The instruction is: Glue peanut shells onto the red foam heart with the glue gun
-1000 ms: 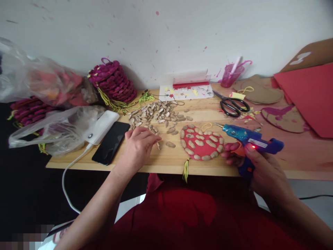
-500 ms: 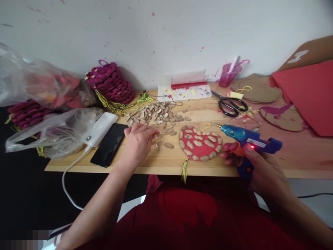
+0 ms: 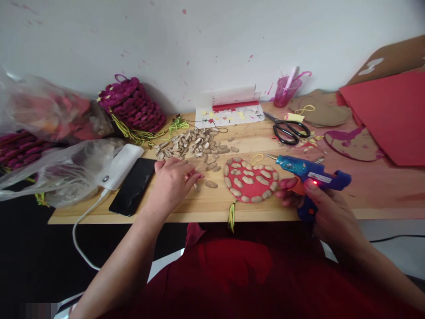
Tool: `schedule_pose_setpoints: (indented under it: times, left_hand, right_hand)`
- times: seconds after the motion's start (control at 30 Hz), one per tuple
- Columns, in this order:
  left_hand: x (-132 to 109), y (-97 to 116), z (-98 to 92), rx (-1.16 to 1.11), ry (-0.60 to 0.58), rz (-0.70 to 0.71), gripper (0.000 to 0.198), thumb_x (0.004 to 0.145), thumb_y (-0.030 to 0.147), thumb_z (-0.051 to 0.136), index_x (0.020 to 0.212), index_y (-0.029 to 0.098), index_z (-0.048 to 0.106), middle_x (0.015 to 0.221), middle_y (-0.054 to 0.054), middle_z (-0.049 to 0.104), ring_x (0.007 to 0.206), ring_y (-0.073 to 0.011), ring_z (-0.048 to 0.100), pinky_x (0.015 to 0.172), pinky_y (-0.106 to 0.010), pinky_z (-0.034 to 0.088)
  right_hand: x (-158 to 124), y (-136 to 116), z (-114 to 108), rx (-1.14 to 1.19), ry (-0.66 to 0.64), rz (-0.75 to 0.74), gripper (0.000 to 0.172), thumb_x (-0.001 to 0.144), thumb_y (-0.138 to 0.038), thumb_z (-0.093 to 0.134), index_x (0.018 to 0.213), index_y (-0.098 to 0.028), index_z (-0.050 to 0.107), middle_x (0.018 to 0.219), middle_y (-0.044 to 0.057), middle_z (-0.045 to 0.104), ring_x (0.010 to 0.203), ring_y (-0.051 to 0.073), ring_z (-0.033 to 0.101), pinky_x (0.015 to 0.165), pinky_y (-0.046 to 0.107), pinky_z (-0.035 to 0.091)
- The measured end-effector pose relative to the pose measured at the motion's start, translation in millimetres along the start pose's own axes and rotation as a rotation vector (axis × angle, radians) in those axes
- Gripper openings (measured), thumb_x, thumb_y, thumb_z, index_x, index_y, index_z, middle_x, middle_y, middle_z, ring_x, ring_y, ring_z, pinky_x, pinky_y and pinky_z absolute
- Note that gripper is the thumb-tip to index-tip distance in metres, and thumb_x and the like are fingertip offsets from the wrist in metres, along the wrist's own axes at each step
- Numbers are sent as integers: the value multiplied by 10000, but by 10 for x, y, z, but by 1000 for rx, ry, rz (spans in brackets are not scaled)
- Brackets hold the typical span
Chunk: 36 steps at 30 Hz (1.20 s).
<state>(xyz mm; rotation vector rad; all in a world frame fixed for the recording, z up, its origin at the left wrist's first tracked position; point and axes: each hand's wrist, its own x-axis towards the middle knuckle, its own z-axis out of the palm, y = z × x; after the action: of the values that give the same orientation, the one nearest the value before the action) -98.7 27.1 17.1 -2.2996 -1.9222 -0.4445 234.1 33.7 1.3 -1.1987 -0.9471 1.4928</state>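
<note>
A red heart-shaped card (image 3: 250,180) covered with peanut shells lies near the front edge of the wooden table (image 3: 212,208), a yellow tassel hanging from its tip. My right hand (image 3: 318,206) grips a blue glue gun (image 3: 308,175), its red light on and its nozzle pointing left over the heart's right side. My left hand (image 3: 172,181) rests on the table with fingers curled at the near edge of a pile of peanut shells (image 3: 194,146); whether a shell is pinched in them is hidden. Loose shells (image 3: 211,183) lie between this hand and the heart.
A black phone (image 3: 133,186) and a white power bank (image 3: 117,166) with cable lie left. Plastic bags (image 3: 49,168) and stacked purple shell ornaments (image 3: 133,106) sit at back left. Black scissors (image 3: 288,130), a pink cup (image 3: 285,91), cardboard shapes (image 3: 322,113) and red paper (image 3: 392,115) lie to the right.
My left hand has drawn back slightly from the loose shells and its fingers have curled. The glue gun stays by the heart. The view has shifted a little.
</note>
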Motion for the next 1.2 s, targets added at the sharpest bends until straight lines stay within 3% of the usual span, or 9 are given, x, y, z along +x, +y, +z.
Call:
schedule_pose_setpoints:
  times: [0.2,0.4,0.57,0.7,0.87,1.03,1.2]
  left_hand:
    - [6,-30,-12,-48,-4,27,97,918,261,651,963,274,735,970,-44,759,984,-275,636,861,-459,367]
    - [35,-29,26,-4,-23,45,73,894,286,686,841,260,730,878,-37,748,966,-274,633,844,-439,371]
    - [31,-18,23,7,-7,25,182,928,333,642,794,242,726,833,-43,740,891,-271,639,819,-444,371]
    - [62,18,24,-19,20,16,181,953,266,582,869,244,741,893,-48,753,882,-269,643,812,-444,373]
    - [262,106,46,4,64,44,111,920,248,636,880,258,740,921,-48,760,926,-286,624,813,-451,368]
    - [505,148,120,-10,-26,59,77,847,203,705,792,252,727,865,-58,750,955,-310,620,844,-479,382]
    - [550,126,160,22,-55,76,120,882,209,665,796,267,725,876,-62,758,963,-329,630,864,-523,399]
  right_hand:
    - [9,-6,22,3,0,18,274,747,-526,809,791,-255,807,792,26,763,657,166,701,588,218,563]
    - [10,7,0,8,-12,17,272,765,-524,797,800,-254,804,809,26,765,656,162,706,590,217,571]
    - [-5,-20,19,20,-15,-6,264,751,-511,805,788,-250,808,850,51,771,734,206,730,580,248,579]
    - [-2,-14,22,36,-31,-13,247,780,-493,781,802,-249,813,900,61,779,763,215,732,592,263,574]
    - [10,10,-14,18,-38,14,247,804,-492,770,826,-248,804,864,47,780,696,186,719,614,252,570]
    - [0,19,-15,48,-57,0,246,830,-492,753,831,-251,798,795,32,769,641,163,702,600,238,556]
    - [12,17,-12,73,-85,-6,278,832,-520,747,836,-244,784,762,25,757,612,148,687,607,244,555]
